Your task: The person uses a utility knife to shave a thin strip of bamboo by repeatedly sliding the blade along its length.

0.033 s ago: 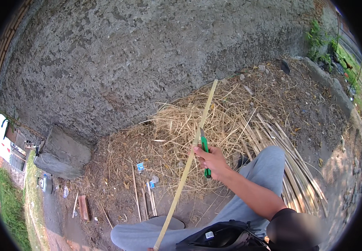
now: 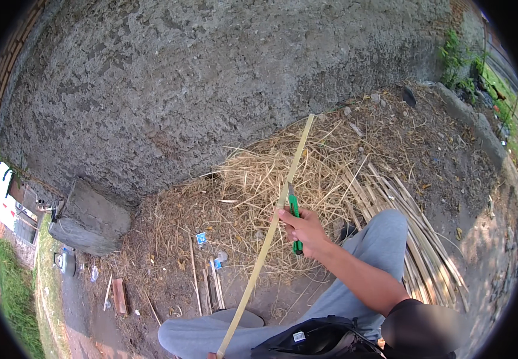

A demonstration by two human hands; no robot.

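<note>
A long, narrow, flat strip of pale yellow, bamboo-like material (image 2: 258, 265) is held aslant, its far end leaning right. Just right of its middle, a slim green-handled utility knife (image 2: 294, 205) points away, blade bared beside the strip; whether they touch is unclear.

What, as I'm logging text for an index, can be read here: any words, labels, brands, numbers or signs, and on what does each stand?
None can be read.
White label on the black fabric at the lap: marks too small to read.
Blue packets on the ground: any print is too small to read.
Green knife in the right hand: dark marks, too small to tell if they are letters.
</note>
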